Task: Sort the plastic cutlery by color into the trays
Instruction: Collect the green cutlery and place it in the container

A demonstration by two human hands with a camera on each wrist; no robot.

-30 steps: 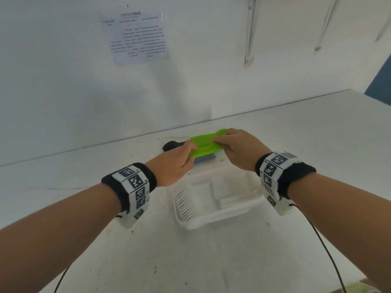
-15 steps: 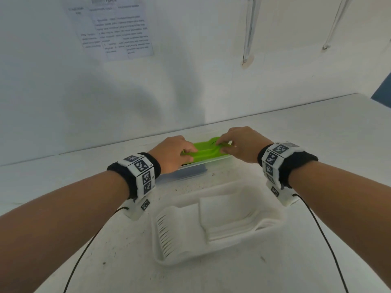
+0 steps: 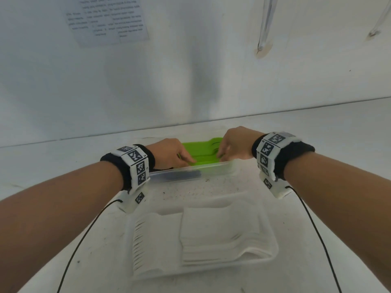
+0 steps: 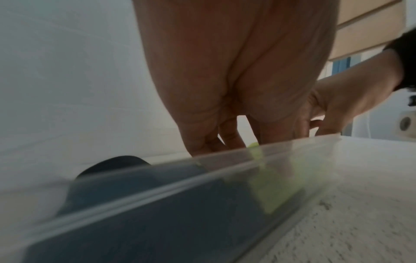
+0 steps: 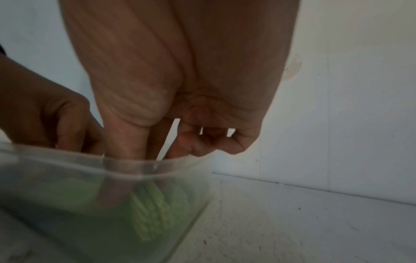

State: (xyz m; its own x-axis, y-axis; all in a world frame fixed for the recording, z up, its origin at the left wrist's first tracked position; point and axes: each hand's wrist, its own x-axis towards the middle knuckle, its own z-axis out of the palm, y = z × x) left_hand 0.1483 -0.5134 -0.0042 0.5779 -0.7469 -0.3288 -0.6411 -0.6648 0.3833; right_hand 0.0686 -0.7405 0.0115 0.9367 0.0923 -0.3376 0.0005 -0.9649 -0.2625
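Looking down past my forearms, the nearest thing is the white tray (image 3: 273, 240), and in it lies a stack of white cutlery (image 3: 213, 235), fork tines fanned toward its left side. It sits on the speckled white table (image 3: 338, 132). Black cables (image 3: 84, 235) trail from the marker-covered wristbands (image 3: 135, 163) on both my wrists.

Just beyond the white tray stands the clear tray (image 3: 211, 169), apart from it by a strip of bare table. The green cutlery (image 3: 203, 152) lies inside its right part; dark blue cutlery (image 3: 179, 175) shows through its near wall toward the left, and one dark rounded end pokes over the rim in the left wrist view.

My left hand (image 3: 171, 153) reaches down into the clear tray from the left, fingers straight and pointing onto the green stack. My right hand (image 3: 234, 142) comes in from the right, thumb and forefinger down among the green pieces, the other fingers loosely curled above the rim; whether either hand truly pinches a piece I cannot tell through the blur.

Behind the tray rises the white wall (image 3: 211, 81), with a printed sheet (image 3: 108, 20) stuck up on the left.
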